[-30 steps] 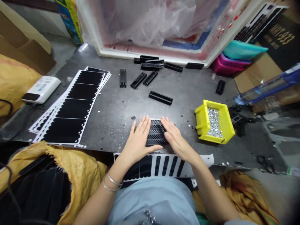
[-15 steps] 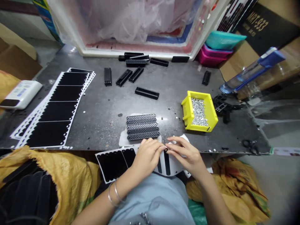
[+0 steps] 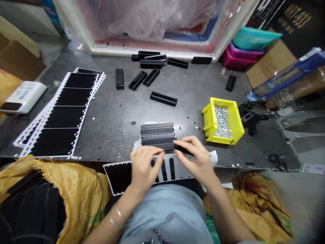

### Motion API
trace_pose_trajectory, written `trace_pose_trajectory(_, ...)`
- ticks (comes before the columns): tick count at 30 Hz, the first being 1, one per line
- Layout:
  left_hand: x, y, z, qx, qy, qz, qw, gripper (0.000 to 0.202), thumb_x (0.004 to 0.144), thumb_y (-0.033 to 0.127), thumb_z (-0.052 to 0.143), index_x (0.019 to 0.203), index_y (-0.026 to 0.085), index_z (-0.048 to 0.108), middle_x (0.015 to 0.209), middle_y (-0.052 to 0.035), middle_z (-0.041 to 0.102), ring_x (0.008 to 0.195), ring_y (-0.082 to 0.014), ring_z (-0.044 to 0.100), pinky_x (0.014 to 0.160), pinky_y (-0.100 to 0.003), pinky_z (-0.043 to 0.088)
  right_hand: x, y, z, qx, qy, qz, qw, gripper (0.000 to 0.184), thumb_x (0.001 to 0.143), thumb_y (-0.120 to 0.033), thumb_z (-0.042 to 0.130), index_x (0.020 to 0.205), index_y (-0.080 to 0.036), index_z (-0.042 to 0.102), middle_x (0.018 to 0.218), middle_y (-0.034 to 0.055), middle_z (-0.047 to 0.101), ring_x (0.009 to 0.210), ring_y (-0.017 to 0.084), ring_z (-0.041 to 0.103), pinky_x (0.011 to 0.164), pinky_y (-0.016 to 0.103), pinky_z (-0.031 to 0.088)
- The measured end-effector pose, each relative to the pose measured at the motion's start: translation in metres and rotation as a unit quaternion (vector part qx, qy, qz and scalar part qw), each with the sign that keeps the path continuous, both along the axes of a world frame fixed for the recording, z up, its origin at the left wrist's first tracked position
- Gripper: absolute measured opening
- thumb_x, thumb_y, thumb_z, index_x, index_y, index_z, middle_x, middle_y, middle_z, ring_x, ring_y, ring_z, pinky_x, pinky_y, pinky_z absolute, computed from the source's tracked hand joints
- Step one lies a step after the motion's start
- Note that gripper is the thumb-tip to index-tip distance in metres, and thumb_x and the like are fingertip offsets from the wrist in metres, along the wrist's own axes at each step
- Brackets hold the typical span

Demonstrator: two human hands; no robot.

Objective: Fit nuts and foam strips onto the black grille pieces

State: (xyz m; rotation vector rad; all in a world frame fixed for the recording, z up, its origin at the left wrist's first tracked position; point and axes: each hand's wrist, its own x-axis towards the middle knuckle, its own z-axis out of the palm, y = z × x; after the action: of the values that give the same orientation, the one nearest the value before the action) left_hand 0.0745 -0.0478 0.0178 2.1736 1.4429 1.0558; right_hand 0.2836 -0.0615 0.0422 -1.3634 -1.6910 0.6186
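Note:
My left hand (image 3: pixel 145 166) is closed over the sticker sheet, thumb and fingertips close together. What they pinch, if anything, I cannot make out. My right hand (image 3: pixel 197 159) is closed on a dark strip (image 3: pixel 184 149), partly hidden by its fingers, at the right end of the patterned bars. The white-backed sticker sheet (image 3: pixel 186 167) lies across my lap against the table edge, with several narrow black strips (image 3: pixel 172 168) on it. Just beyond my hands, patterned black bars (image 3: pixel 157 130) lie side by side on a pale sheet.
A yellow bin (image 3: pixel 237 127) of small metal parts stands to the right. Sheets of black stickers (image 3: pixel 68 117) lie at the left. Loose black bars (image 3: pixel 164 98) are scattered further back. Scissors (image 3: pixel 278 162) rest near the right edge; a yellow sack (image 3: pixel 83 189) hangs below left.
My hands have moved apart from their meeting point over the sheet. The right hand has come up beside the patterned bars with a dark strip. The view has shifted slightly.

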Motion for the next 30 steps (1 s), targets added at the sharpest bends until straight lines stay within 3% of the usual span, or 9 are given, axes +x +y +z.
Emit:
trace_pose_trajectory(3, -0.041, 0.013, 0.003, -0.064, 0.007, 0.098, 0.993, 0.010, 0.099, 0.031, 0.064, 0.095, 0.025, 0.071, 0.092, 0.0005, 0.077, 0.092, -0.0218, 0.068, 0.098, -0.044, 0.036, -0.040, 0.024, -0.013, 0.064, -0.106, 0.085, 0.989, 0.027, 0.104, -0.024, 0.058, 0.129, -0.023, 0.068, 0.111, 0.0081, 0.074, 0.099, 0.020, 0.069, 0.086, 0.037, 0.054)
trace_pose_trajectory(6, -0.064, 0.021, -0.002, -0.148, 0.005, 0.089, 0.985, 0.014, 0.097, 0.034, 0.064, 0.092, 0.027, 0.074, 0.090, 0.0006, 0.078, 0.091, -0.0227, 0.068, 0.098, -0.045, 0.037, -0.058, 0.036, -0.021, 0.078, -0.148, 0.142, 0.976, 0.018, 0.104, -0.029, 0.059, 0.109, -0.023, 0.075, 0.107, 0.0059, 0.077, 0.092, 0.019, 0.067, 0.081, 0.037, 0.051)
trace_pose_trajectory(9, -0.064, 0.022, -0.006, -0.198, -0.017, 0.062, 0.978, 0.016, 0.097, 0.034, 0.062, 0.092, 0.028, 0.076, 0.092, 0.0004, 0.079, 0.094, -0.0230, 0.069, 0.099, -0.045, 0.037, -0.060, 0.040, -0.021, 0.066, -0.156, 0.168, 0.971, 0.018, 0.104, -0.029, 0.060, 0.105, -0.022, 0.077, 0.107, 0.0063, 0.077, 0.092, 0.020, 0.064, 0.081, 0.037, 0.051)
trace_pose_trajectory(17, -0.056, 0.027, -0.004, -0.214, -0.036, 0.052, 0.975, 0.017, 0.094, 0.034, 0.064, 0.082, 0.026, 0.072, 0.085, 0.0010, 0.076, 0.091, -0.0225, 0.066, 0.099, -0.045, 0.036, -0.065, 0.042, -0.019, 0.067, -0.188, 0.171, 0.965, 0.019, 0.103, -0.028, 0.060, 0.105, -0.024, 0.079, 0.108, 0.0074, 0.076, 0.091, 0.021, 0.061, 0.078, 0.037, 0.052)
trace_pose_trajectory(21, -0.054, 0.029, -0.006, -0.210, -0.033, 0.056, 0.975, 0.020, 0.093, 0.034, 0.064, 0.076, 0.024, 0.066, 0.081, 0.0018, 0.074, 0.089, -0.0218, 0.064, 0.098, -0.044, 0.036, -0.047, 0.038, -0.012, 0.048, -0.197, 0.156, 0.967, 0.019, 0.101, -0.034, 0.064, 0.111, -0.026, 0.078, 0.112, 0.0084, 0.074, 0.095, 0.022, 0.064, 0.083, 0.040, 0.054)
trace_pose_trajectory(26, -0.054, 0.029, -0.006, -0.215, -0.040, 0.044, 0.975, 0.021, 0.093, 0.034, 0.063, 0.074, 0.023, 0.063, 0.082, 0.0018, 0.073, 0.088, -0.0211, 0.063, 0.098, -0.043, 0.035, -0.002, 0.031, -0.007, -0.077, -0.059, 0.090, 0.991, 0.015, 0.099, -0.031, 0.066, 0.107, -0.024, 0.077, 0.098, 0.0052, 0.072, 0.083, 0.017, 0.067, 0.071, 0.032, 0.056)
trace_pose_trajectory(30, -0.055, 0.031, -0.008, -0.207, -0.036, 0.047, 0.977, 0.021, 0.093, 0.034, 0.063, 0.075, 0.023, 0.063, 0.081, 0.0016, 0.072, 0.087, -0.0209, 0.063, 0.099, -0.043, 0.036, 0.008, 0.032, -0.016, -0.062, -0.007, 0.074, 0.995, 0.013, 0.097, -0.028, 0.066, 0.098, -0.023, 0.078, 0.092, 0.0043, 0.073, 0.078, 0.016, 0.066, 0.065, 0.031, 0.055)
